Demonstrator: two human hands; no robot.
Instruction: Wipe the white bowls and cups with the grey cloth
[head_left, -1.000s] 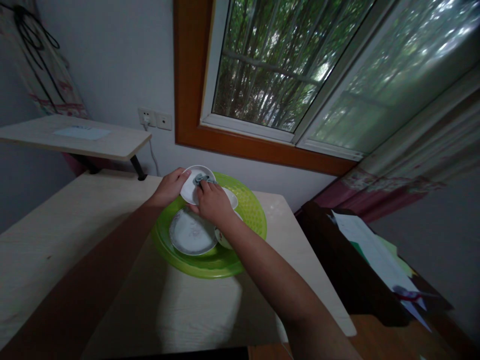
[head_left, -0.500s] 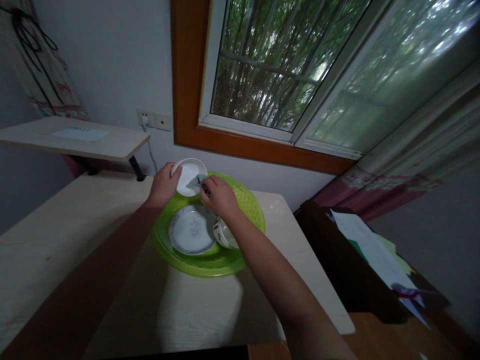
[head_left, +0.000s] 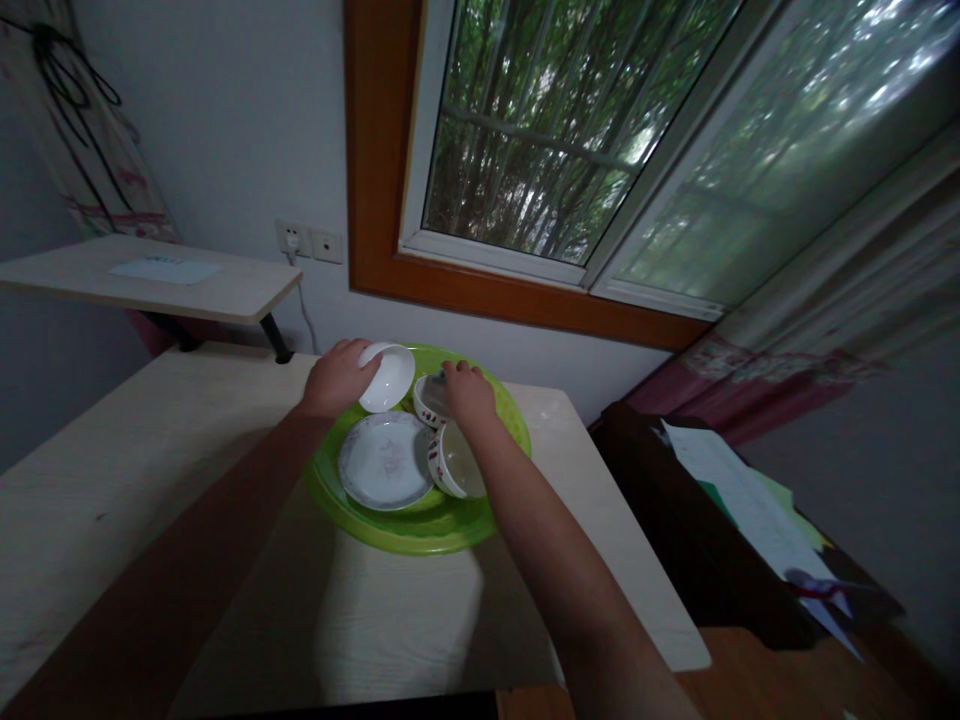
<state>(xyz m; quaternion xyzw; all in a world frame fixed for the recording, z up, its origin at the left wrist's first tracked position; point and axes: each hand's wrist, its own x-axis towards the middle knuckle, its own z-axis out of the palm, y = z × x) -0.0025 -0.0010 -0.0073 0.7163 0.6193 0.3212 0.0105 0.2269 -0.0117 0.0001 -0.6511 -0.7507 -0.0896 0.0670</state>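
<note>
My left hand [head_left: 341, 377] grips a small white bowl [head_left: 390, 380] by its rim, tilted above the far left part of a bright green basin [head_left: 442, 541]. My right hand [head_left: 470, 392] is closed at a small patterned bowl [head_left: 429, 402] in the basin. Between its fingers a small dark-grey bit [head_left: 441, 376] shows, part of a cloth-like piece that the hand mostly covers. A white plate [head_left: 386, 462] with a grey patterned rim lies in the basin below the white bowl. Beside the plate, a larger patterned bowl [head_left: 456, 462] leans on its side, partly behind my right forearm.
The basin stands on a pale wooden table [head_left: 405, 610] against the wall. A raised shelf [head_left: 247, 288] with a paper is on the left. Under the window [head_left: 540, 130], a dark cabinet [head_left: 660, 500] with papers [head_left: 742, 495] stands to the right. A cable hangs from the wall socket [head_left: 292, 238].
My right hand has moved right and slightly down, from inside the white bowl to the small patterned bowl. My left hand has lowered and tilted the white bowl slightly.
</note>
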